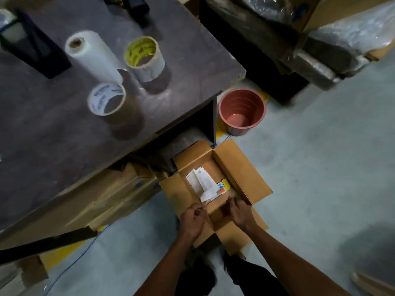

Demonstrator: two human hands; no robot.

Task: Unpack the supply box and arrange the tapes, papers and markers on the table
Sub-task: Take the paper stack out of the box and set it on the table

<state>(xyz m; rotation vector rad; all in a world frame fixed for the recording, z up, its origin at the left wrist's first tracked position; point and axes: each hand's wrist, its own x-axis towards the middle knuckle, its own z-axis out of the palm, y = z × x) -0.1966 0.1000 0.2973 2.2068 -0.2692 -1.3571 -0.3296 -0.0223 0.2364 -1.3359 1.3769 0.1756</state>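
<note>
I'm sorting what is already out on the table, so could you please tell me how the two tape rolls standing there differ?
The yellow-cored tape roll has a yellow printed inner core; the white-cored tape roll has a white core with dark print. The yellow-cored tape roll looks pale grey above and brown lower down, while the white-cored tape roll looks brown throughout. The former stands farther from the table's near edge. Both stand on end, hole up, on the table.

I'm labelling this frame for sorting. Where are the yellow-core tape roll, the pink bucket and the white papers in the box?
yellow-core tape roll [147,67]: head view, on its pale outer side.
pink bucket [261,103]: head view, on its right rim.
white papers [202,182]: head view, middle of the folded stack.
</note>
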